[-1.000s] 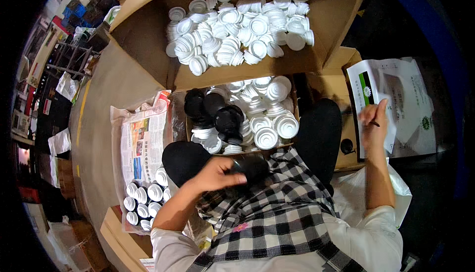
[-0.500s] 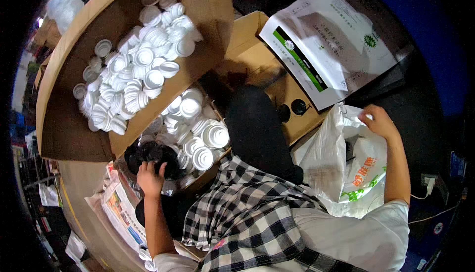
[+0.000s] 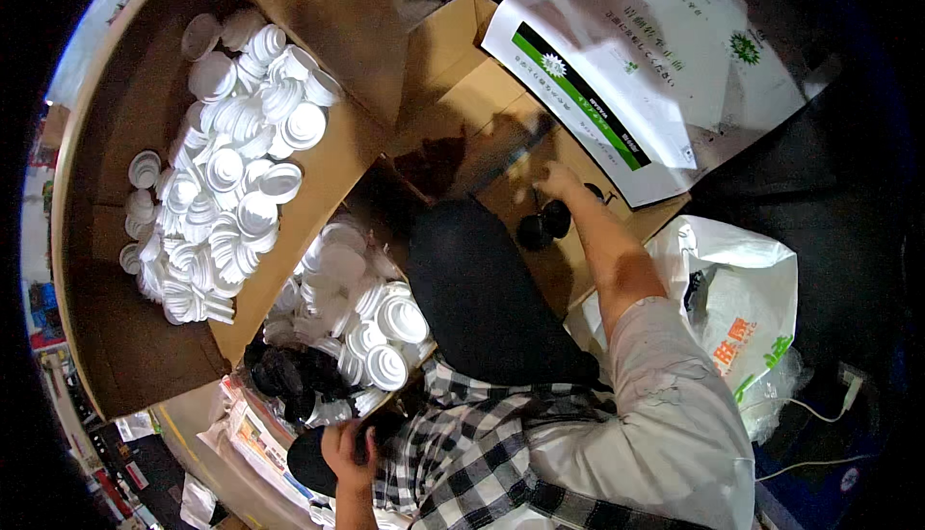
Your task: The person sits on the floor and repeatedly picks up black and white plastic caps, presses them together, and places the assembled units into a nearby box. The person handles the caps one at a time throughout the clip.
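The right hand (image 3: 559,183) reaches inside the open brown cardboard box (image 3: 501,82) at right, near small black round pieces (image 3: 533,232); I cannot tell whether it holds one. The left hand (image 3: 349,451), fingers curled, is near the lap, its grip unclear. Farther, black round plastic parts (image 3: 289,376) lie beside white ridged round plastic lids (image 3: 385,320); a large brown cardboard carton (image 3: 289,284) is at far left.

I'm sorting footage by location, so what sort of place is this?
Likely a workshop or small factory: a large brown cardboard box holds heaped round white plastic-looking parts, and round black parts lie beside more white ones.
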Available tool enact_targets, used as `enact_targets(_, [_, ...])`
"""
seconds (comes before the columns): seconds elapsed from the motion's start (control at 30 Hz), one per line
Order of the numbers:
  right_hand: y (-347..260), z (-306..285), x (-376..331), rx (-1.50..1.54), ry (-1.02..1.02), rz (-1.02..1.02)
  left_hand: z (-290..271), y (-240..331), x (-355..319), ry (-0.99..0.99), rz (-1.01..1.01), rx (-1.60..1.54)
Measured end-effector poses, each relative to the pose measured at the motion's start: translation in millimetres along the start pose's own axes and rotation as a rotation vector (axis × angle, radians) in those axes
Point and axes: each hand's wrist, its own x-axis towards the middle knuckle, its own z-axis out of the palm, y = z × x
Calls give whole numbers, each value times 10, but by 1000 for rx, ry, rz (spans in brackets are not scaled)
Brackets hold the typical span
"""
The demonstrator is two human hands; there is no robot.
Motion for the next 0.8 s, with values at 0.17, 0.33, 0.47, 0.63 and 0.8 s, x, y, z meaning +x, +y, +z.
enact_targets(0.17, [457, 690, -130, -372, -251, -31, 161, 128, -195, -65, -230, -192])
enact_targets(0.33, [604, 778, -330, -285, -229, -49, 298, 212, -151, -216, -263, -244])
enact_targets(0.47, [766, 729, -335, -138, -56, -5, 333, 198, -26, -220, -313, -286])
enact_targets(0.63, [949, 695, -89, -26, 359, 132, 289, 222, 73, -245, -386, -296])
enact_targets(0.8, [1202, 593, 29, 130, 122, 263, 221, 277, 63, -250, -389, -317])
